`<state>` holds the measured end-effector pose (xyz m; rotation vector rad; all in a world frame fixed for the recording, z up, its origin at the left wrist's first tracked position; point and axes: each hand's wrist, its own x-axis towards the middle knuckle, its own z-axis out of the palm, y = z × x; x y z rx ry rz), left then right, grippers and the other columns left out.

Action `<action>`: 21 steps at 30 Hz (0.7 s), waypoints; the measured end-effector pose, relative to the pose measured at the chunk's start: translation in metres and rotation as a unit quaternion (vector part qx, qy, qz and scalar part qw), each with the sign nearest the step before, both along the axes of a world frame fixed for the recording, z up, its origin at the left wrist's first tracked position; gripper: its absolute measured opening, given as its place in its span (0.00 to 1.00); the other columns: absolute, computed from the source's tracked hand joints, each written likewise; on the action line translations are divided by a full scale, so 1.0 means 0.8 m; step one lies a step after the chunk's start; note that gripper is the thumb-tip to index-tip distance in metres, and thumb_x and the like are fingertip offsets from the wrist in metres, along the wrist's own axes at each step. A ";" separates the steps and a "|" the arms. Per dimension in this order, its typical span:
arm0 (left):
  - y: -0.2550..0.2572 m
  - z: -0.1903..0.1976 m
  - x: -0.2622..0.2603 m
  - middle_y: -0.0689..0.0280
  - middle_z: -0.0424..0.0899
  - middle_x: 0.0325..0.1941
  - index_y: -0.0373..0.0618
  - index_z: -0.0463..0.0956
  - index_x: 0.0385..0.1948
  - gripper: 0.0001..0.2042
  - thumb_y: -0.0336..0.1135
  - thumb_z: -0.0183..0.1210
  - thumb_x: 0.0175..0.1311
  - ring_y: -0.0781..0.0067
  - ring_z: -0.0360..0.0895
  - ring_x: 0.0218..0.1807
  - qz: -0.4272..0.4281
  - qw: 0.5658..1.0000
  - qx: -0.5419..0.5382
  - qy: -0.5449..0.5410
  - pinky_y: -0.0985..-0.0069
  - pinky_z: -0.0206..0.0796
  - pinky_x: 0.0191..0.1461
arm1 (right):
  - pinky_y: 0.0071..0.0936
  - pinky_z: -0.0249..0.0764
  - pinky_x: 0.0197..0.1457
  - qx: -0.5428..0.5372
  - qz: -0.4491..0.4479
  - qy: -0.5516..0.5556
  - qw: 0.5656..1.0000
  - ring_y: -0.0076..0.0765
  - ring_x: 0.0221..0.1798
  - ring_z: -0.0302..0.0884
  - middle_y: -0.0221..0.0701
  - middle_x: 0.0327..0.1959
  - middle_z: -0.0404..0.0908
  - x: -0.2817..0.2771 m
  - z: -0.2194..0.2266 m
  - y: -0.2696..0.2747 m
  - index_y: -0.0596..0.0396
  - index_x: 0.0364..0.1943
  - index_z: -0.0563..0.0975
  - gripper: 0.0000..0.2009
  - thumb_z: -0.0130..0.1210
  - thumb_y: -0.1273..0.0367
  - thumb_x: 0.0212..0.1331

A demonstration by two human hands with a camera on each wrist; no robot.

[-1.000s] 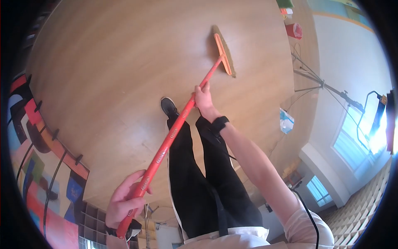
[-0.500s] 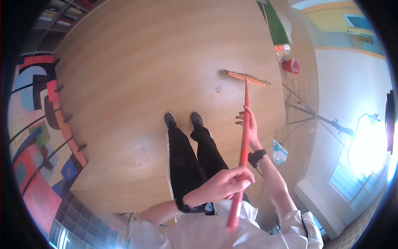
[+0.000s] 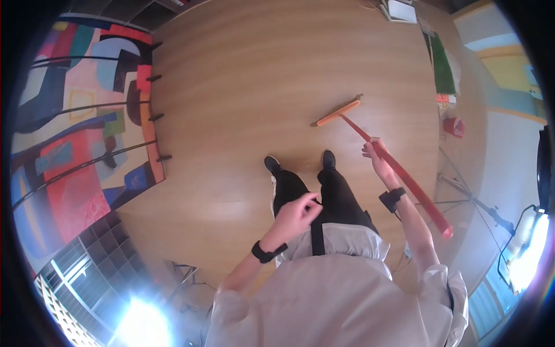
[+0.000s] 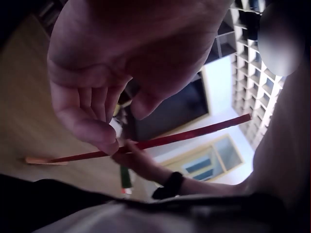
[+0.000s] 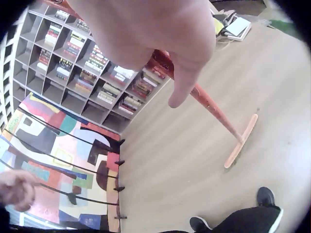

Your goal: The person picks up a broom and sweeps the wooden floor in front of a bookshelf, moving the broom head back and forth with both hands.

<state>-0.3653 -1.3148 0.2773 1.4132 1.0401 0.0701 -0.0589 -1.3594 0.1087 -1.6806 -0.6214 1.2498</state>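
A broom with a red handle (image 3: pixel 407 179) and an orange head (image 3: pixel 338 113) slants across the head view, its bristles down at the wooden floor. My right hand (image 3: pixel 380 163) grips the handle in its lower part, not far above the head. In the right wrist view, the thumb of that hand (image 5: pixel 155 34) lies against the handle, and the broom head (image 5: pixel 242 141) rests on the floor beyond. My left hand (image 3: pixel 298 218) hangs in front of my waist, fingers loosely curled around nothing. From the left wrist view, the handle (image 4: pixel 194 133) passes behind those fingers.
Both shoes (image 3: pixel 329 159) stand on the wooden floor (image 3: pixel 231 115). A colourful painted panel (image 3: pixel 87 127) on black feet borders the left. Along the right are a red bucket (image 3: pixel 454 127), a green mat (image 3: pixel 443 66) and a light stand (image 3: pixel 480 199). Shelves with books (image 5: pixel 73 63) line one wall.
My left hand has let go of the handle's upper part and come back to my waist. The handle's top has swung to my right, with my right hand still gripping it. My view has turned.
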 end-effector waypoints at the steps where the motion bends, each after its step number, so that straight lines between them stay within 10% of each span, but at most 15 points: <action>1: -0.006 -0.026 -0.044 0.62 0.83 0.31 0.44 0.70 0.52 0.17 0.38 0.57 0.63 0.75 0.78 0.24 0.050 0.998 -0.037 0.026 0.76 0.68 0.27 | 0.28 0.78 0.44 -0.005 0.012 0.010 1.000 0.29 0.39 0.78 0.31 0.37 0.74 -0.022 0.008 0.012 0.56 0.45 0.69 0.11 0.51 0.64 0.65; 12: -0.054 -0.211 -0.510 0.61 0.82 0.32 0.44 0.73 0.49 0.14 0.38 0.52 0.64 0.76 0.76 0.18 0.273 0.919 -0.180 0.220 0.79 0.69 0.21 | 0.26 0.77 0.42 0.002 0.175 0.050 0.983 0.25 0.36 0.76 0.30 0.34 0.76 -0.348 0.010 0.168 0.54 0.42 0.73 0.10 0.52 0.63 0.64; 16: -0.041 -0.243 -0.622 0.62 0.82 0.30 0.44 0.74 0.45 0.13 0.39 0.52 0.63 0.74 0.77 0.18 0.338 0.899 -0.194 0.199 0.77 0.69 0.20 | 0.33 0.76 0.35 0.005 0.329 -0.152 0.932 0.40 0.36 0.81 0.37 0.35 0.79 -0.469 0.013 0.234 0.49 0.40 0.75 0.11 0.55 0.60 0.59; 21: 0.024 -0.266 -0.721 0.60 0.82 0.30 0.43 0.74 0.43 0.12 0.38 0.52 0.63 0.73 0.77 0.19 0.310 0.895 -0.181 0.263 0.78 0.69 0.20 | 0.29 0.72 0.36 0.035 0.371 -0.185 0.909 0.33 0.32 0.79 0.32 0.26 0.77 -0.567 0.033 0.292 0.49 0.38 0.74 0.09 0.56 0.61 0.59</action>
